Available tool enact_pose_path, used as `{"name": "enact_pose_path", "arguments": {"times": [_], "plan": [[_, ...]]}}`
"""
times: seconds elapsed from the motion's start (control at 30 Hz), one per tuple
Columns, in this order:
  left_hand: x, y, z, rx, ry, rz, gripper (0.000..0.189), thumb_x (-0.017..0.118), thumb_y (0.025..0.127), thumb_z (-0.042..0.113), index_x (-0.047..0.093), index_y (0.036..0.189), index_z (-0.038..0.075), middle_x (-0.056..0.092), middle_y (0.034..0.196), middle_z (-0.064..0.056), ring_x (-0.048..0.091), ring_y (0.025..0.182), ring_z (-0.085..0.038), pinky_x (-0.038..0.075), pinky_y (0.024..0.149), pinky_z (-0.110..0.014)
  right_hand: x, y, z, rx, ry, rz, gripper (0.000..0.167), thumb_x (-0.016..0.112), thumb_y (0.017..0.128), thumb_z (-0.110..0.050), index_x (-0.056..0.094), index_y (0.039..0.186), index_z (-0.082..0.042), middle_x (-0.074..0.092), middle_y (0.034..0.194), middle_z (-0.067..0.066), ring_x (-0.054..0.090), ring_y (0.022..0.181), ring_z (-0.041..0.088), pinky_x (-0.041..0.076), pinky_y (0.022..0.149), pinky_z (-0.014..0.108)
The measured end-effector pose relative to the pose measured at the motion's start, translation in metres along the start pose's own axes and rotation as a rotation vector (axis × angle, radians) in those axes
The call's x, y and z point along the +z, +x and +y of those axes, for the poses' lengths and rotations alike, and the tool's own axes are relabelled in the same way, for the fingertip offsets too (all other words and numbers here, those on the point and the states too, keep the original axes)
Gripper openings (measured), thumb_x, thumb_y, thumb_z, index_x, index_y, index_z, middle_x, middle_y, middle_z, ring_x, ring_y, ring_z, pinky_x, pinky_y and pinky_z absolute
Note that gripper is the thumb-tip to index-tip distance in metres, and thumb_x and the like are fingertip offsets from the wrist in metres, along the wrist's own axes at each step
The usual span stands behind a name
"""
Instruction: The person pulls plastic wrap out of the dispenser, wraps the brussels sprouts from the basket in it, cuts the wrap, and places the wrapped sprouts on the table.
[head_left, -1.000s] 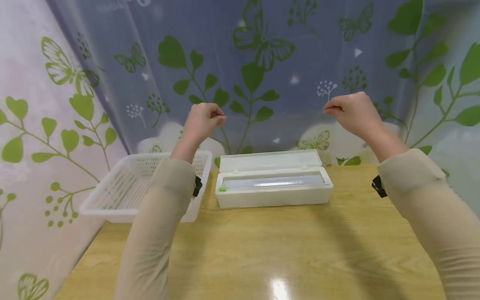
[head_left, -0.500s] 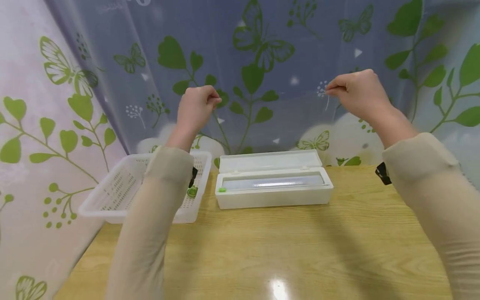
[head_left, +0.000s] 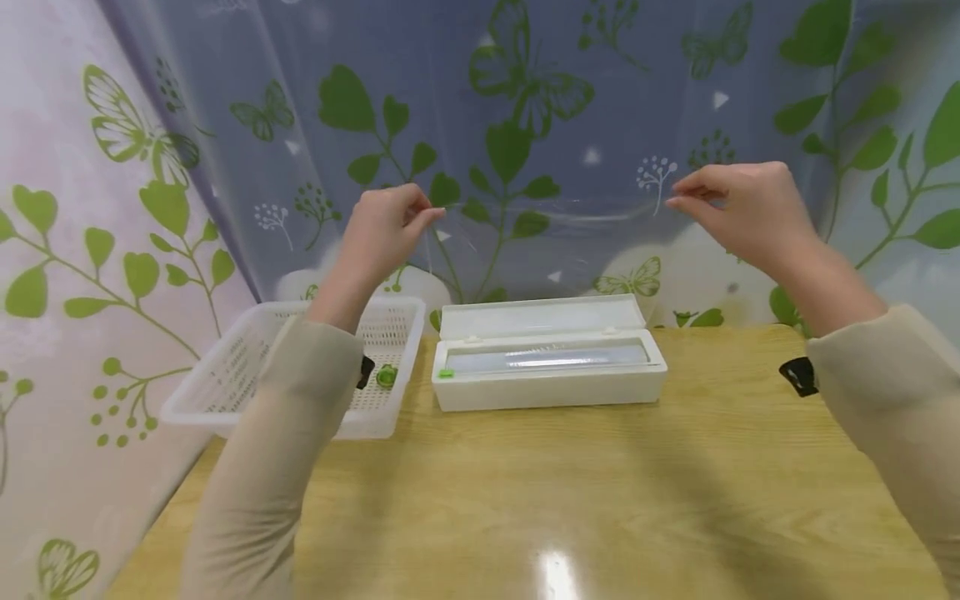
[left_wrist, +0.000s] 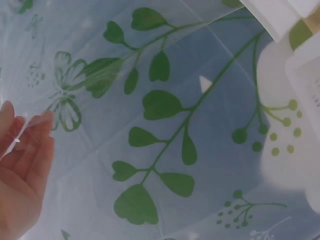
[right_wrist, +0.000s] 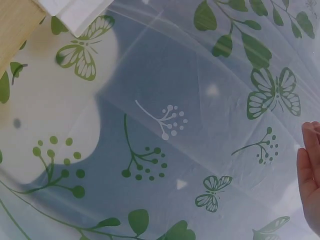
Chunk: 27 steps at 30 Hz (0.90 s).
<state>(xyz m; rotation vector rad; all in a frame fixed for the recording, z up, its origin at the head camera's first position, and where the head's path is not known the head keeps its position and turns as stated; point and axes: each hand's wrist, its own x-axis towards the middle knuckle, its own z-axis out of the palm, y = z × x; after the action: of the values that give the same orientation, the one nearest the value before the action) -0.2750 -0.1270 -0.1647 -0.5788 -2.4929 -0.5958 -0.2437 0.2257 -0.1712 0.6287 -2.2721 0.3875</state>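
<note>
- One clear film (head_left: 592, 218), see-through: up in the air between both hands, above and behind the box, in front of the cloth. Lower edge too faint to trace.
- Two hands, one at each side of the film, spread well apart, likely so the sheet stays stretched and doesn't cling to itself.
- Left hand (head_left: 384, 229): pinches film between thumb and fingers; the left wrist view shows it there.
- Right hand (head_left: 753, 212): thumb and fingertips nearly meeting, narrow; looks to be pinching the other side, contact itself hard to see.
- One white box (head_left: 551, 392), below the film; one lid (head_left: 543, 315) tipped back, presumably for access to the roll.
- One film roll (head_left: 555, 360) inside, lengthwise, fitting the long opening.
- One green tab (head_left: 446, 373), left end of the box's front edge; maybe a cutter.
- One white basket (head_left: 371, 427), left of the box, perhaps to leave the middle free for work.
- One green item (head_left: 386, 377) in it, visible; rest partly behind the sleeve.
- Two sleeves (head_left: 300, 400), two black wrist pieces (head_left: 798, 377).
- One wooden bench (head_left: 525, 492), one printed cloth (head_left: 435, 50) behind.
</note>
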Motion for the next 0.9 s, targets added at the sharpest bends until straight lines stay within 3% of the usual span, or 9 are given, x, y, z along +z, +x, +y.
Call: {"name": "enact_pose_path", "arguments": {"times": [0.1, 0.2, 0.37, 0.53, 0.63, 0.8, 0.9], "plan": [[-0.001, -0.010, 0.001, -0.003, -0.040, -0.023, 0.023, 0.053, 0.088, 0.028, 0.061, 0.091, 0.006, 0.063, 0.086, -0.009, 0.058, 0.075, -0.020, 0.045, 0.067, -0.034, 0.000, -0.007, -0.002, -0.052, 0.025, 0.004, 0.016, 0.062, 0.082, -0.006, 0.065, 0.096, 0.000, 0.065, 0.087, 0.015, 0.060, 0.075, 0.028, 0.045, 0.062, 0.040], [0.000, -0.022, 0.001, 0.036, -0.067, -0.025, 0.022, 0.053, 0.089, 0.027, 0.063, 0.092, 0.007, 0.063, 0.086, -0.006, 0.056, 0.073, -0.018, 0.044, 0.066, -0.033, 0.002, -0.014, -0.003, -0.137, 0.062, -0.022, 0.016, 0.060, 0.081, 0.000, 0.064, 0.097, 0.003, 0.064, 0.089, 0.017, 0.060, 0.078, 0.029, 0.045, 0.063, 0.040], [0.003, -0.042, 0.005, 0.173, -0.051, 0.032, 0.020, 0.052, 0.090, 0.021, 0.063, 0.087, 0.005, 0.053, 0.063, -0.004, 0.040, 0.050, -0.015, 0.034, 0.050, -0.028, -0.002, -0.022, -0.005, -0.221, 0.082, -0.074, 0.017, 0.058, 0.081, 0.005, 0.064, 0.097, 0.003, 0.065, 0.089, 0.016, 0.061, 0.074, 0.028, 0.047, 0.061, 0.037], [0.007, -0.059, 0.012, 0.306, -0.041, 0.062, 0.016, 0.053, 0.089, 0.014, 0.062, 0.081, 0.003, 0.040, 0.052, 0.000, 0.027, 0.043, -0.011, 0.027, 0.043, -0.025, -0.007, -0.039, -0.003, -0.318, 0.098, -0.053, 0.015, 0.064, 0.077, 0.002, 0.066, 0.091, 0.000, 0.066, 0.081, 0.010, 0.059, 0.060, 0.018, 0.041, 0.051, 0.022], [0.007, -0.071, 0.016, 0.358, -0.029, 0.065, 0.014, 0.054, 0.088, 0.013, 0.061, 0.079, 0.004, 0.042, 0.053, 0.002, 0.027, 0.043, -0.009, 0.028, 0.043, -0.024, -0.008, -0.050, -0.003, -0.379, 0.120, -0.034, 0.012, 0.062, 0.082, -0.011, 0.067, 0.089, -0.002, 0.066, 0.076, 0.006, 0.055, 0.052, 0.010, 0.037, 0.048, 0.016], [0.009, -0.093, 0.019, 0.434, -0.072, 0.064, 0.009, 0.056, 0.087, 0.009, 0.060, 0.080, 0.005, 0.048, 0.059, 0.002, 0.032, 0.047, -0.007, 0.033, 0.046, -0.023, -0.008, -0.063, -0.006, -0.450, 0.196, -0.019, 0.041, 0.043, 0.091, -0.038, 0.067, 0.086, -0.005, 0.066, 0.074, 0.004, 0.054, 0.052, 0.005, 0.038, 0.047, 0.015], [0.015, -0.107, 0.019, 0.471, -0.133, 0.048, 0.006, 0.057, 0.085, 0.006, 0.061, 0.080, 0.005, 0.053, 0.062, 0.002, 0.037, 0.050, -0.005, 0.036, 0.048, -0.021, -0.007, -0.071, -0.008, -0.460, 0.198, -0.009, 0.045, 0.040, 0.092, -0.040, 0.067, 0.083, -0.006, 0.066, 0.074, 0.004, 0.059, 0.058, 0.010, 0.041, 0.049, 0.015]]}}
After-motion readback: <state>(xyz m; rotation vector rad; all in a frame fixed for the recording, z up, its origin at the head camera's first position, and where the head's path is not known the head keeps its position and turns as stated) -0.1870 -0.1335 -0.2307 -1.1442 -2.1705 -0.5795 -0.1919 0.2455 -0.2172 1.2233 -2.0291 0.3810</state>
